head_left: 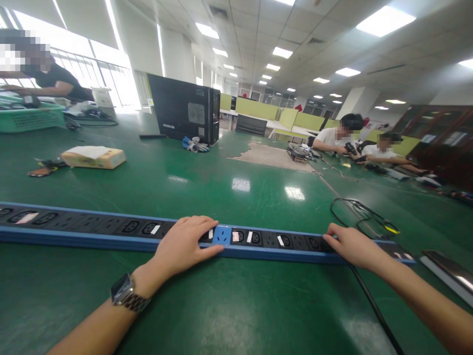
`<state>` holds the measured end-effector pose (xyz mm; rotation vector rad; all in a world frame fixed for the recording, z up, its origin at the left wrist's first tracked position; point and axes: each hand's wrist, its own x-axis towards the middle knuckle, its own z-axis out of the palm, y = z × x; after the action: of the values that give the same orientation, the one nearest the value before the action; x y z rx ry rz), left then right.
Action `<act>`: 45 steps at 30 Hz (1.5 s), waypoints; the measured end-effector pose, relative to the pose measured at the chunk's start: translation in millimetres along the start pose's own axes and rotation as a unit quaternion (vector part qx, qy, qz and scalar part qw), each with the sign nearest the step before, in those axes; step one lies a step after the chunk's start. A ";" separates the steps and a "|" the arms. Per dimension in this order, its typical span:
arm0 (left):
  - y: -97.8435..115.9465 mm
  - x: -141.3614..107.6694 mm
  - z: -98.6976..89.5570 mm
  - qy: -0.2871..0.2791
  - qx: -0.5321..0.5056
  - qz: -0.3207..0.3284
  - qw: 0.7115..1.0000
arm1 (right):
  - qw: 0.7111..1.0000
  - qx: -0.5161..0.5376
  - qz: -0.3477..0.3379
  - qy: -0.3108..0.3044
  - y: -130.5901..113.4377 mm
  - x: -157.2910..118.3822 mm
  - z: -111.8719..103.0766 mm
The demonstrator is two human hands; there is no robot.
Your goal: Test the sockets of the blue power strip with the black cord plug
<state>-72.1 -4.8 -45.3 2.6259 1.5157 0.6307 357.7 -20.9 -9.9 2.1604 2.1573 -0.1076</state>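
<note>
A long blue and black power strip lies across the green table, with rows of sockets, one blue socket and several small white labels. My left hand wraps over the strip just left of the blue socket, thumb on the near edge and fingers on the far side. Toward the strip's right end, my right hand has its thumb and forefinger pinched together at the strip; what they hold, if anything, is hidden. A black cable runs from below that hand toward the front edge of the view.
Behind the strip are a tissue pack, a black computer case, gloves and a green basket. Coiled cable and a phone-like device lie at the right. Other people sit at the far left and far right.
</note>
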 end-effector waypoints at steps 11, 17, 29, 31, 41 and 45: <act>-0.9 -1.1 2.0 0.012 -0.007 0.006 1.000 | 0.999 -0.039 0.017 0.004 -6.2 -6.5 -15.4; -1.1 -0.6 2.8 0.016 -0.014 0.009 1.000 | 0.988 0.137 -0.016 0.076 -45.4 -12.2 -76.1; 2.0 -1.0 1.4 0.010 -0.012 0.008 1.000 | 0.987 0.143 -0.073 -0.015 -141.1 25.0 -22.8; 1.6 -1.1 2.0 0.012 -0.013 0.008 1.000 | 0.987 0.138 -0.075 -0.022 -142.0 25.1 -25.1; 3.3 -1.5 0.5 0.006 -0.008 0.006 1.000 | 0.998 0.058 -0.036 -0.013 -159.6 20.4 -24.8; -0.4 -1.6 2.7 0.007 -0.015 0.004 1.000 | 0.999 0.023 -0.023 0.000 -167.8 12.7 -18.1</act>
<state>-72.2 -5.5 -48.4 2.6114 1.4888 0.6691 189.7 -6.1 4.8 2.1354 2.2279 -0.1621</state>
